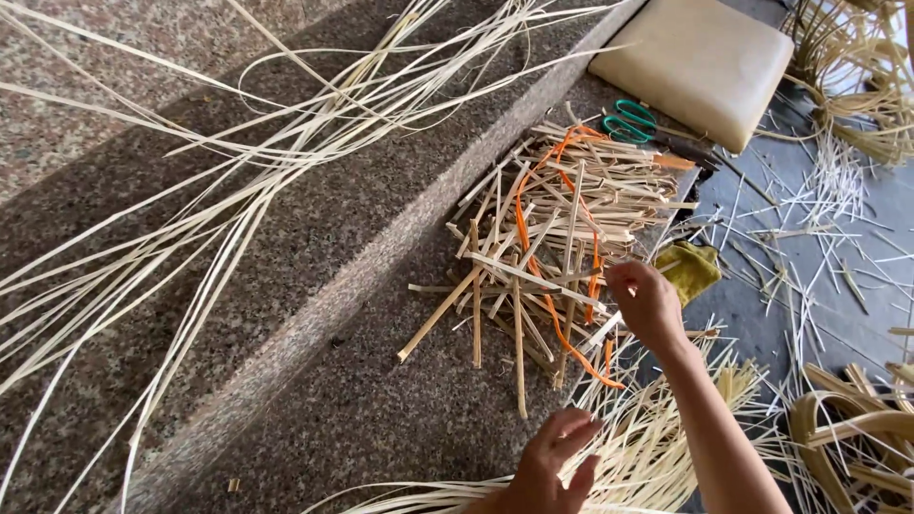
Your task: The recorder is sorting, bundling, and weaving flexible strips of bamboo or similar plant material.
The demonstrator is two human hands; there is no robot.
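Observation:
My right hand (645, 302) reaches to the near edge of a heap of short pale cane sticks (547, 233) on a granite step, its fingertips pinched on one stick. An orange strip (562, 286) winds through the heap. My left hand (552, 466) is low in the middle, fingers loosely curled around thin pale strips (638, 447) that fan across my lap area.
Long thin cane strips (238, 162) sprawl over the granite steps (314, 314) on the left. Green-handled scissors (640, 124) lie beside a cream cushion (700, 62). A yellow-green cloth (692, 269), scattered offcuts and curved cane pieces (847, 428) lie on the grey floor to the right.

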